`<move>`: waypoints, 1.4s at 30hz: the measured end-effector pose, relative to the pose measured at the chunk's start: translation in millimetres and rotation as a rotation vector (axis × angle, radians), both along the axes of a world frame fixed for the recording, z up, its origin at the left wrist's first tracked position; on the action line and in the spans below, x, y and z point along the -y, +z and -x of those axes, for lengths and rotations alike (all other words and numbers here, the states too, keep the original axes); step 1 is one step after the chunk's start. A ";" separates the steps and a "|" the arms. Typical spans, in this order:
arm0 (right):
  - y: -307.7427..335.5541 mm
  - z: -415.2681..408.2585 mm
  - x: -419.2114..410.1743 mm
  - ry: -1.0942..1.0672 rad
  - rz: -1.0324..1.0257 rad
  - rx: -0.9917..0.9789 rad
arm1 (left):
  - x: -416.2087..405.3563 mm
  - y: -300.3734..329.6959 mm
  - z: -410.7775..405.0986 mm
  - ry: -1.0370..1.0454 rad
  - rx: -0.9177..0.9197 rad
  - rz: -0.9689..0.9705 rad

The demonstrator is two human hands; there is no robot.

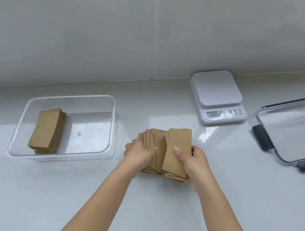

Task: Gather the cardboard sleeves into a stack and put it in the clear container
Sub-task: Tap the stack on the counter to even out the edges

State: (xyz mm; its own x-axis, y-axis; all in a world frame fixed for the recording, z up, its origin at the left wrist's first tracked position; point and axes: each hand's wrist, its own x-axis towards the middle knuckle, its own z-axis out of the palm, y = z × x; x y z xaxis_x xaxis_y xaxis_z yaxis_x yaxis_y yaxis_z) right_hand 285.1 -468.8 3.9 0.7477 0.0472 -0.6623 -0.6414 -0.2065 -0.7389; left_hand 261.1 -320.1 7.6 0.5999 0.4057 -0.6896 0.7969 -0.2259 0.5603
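Several flat brown cardboard sleeves (178, 139) lie fanned in a loose pile on the white counter at the centre. My left hand (138, 152) presses against the pile's left side. My right hand (193, 161) grips the right side, thumb on the topmost sleeve. A clear rectangular container (112, 129) stands to the left, open at the top. Inside it, at its left end, rests a neat stack of sleeves (46, 130); the container's right half holds nothing.
A white digital kitchen scale (217, 95) sits behind and to the right of the pile. The container's clear lid (300, 132) with grey clips lies at the far right. A tiled wall (121, 30) runs along the back of the counter.
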 end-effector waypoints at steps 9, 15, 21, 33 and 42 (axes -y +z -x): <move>3.3 -0.4 -17.2 0.099 0.198 0.010 | 4.1 2.0 -1.2 -0.071 -0.026 -0.050; 8.1 -2.2 -35.3 0.194 0.005 -0.038 | 4.3 10.2 -1.3 0.027 0.039 0.087; 11.2 3.6 -57.6 0.281 0.247 0.044 | -2.4 8.4 3.0 -0.020 0.072 0.167; 5.4 26.7 -44.1 0.106 0.100 -0.151 | -11.6 17.9 27.2 0.071 0.041 0.478; 53.8 90.0 -53.7 0.228 0.092 0.184 | -52.1 42.0 93.5 -0.250 0.235 0.519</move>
State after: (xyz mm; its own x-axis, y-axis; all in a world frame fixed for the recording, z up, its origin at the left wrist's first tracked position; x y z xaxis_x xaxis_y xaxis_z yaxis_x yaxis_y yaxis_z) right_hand 195.1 -415.1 57.8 0.8324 0.1732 -0.5264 -0.4284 -0.4015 -0.8095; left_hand 167.5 -268.0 49.6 0.7930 -0.1190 -0.5975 0.5974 -0.0409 0.8009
